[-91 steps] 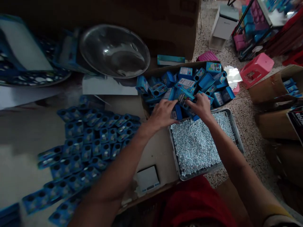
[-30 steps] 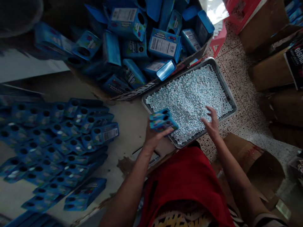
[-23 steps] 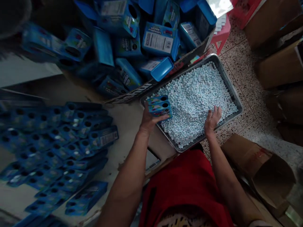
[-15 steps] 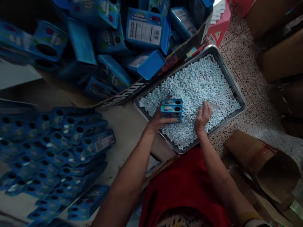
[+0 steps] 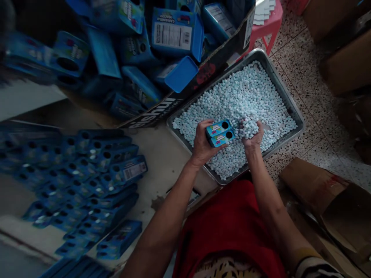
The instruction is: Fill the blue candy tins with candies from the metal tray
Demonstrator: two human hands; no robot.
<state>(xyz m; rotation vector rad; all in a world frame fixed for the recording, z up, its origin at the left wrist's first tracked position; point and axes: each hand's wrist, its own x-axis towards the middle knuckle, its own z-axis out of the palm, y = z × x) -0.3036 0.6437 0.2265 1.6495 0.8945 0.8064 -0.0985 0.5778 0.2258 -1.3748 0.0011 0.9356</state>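
My left hand [image 5: 203, 144] grips two small blue candy boxes [image 5: 219, 134] side by side, thumb along the near side. Their printed tops, each with a dark round hole, are tilted toward the right. My right hand [image 5: 254, 138] is cupped palm up just right of the boxes, heaped with small pale blue and white candies [image 5: 249, 127]. Both hands are over a metal tray [image 5: 298, 127] spread with the same loose candies [image 5: 252, 87]. The heap is close to the box holes; whether it touches them I cannot tell.
A large cardboard carton [image 5: 162, 110] full of jumbled blue boxes [image 5: 172, 33] stands beyond the tray. Rows of upright blue boxes [image 5: 95, 185] cover the surface at left. A red stool [image 5: 268, 25] and brown cartons [image 5: 315, 189] are at right.
My right hand has turned palm up and come up with a heap of candies. My left hand has moved right, tilting the two boxes toward it.
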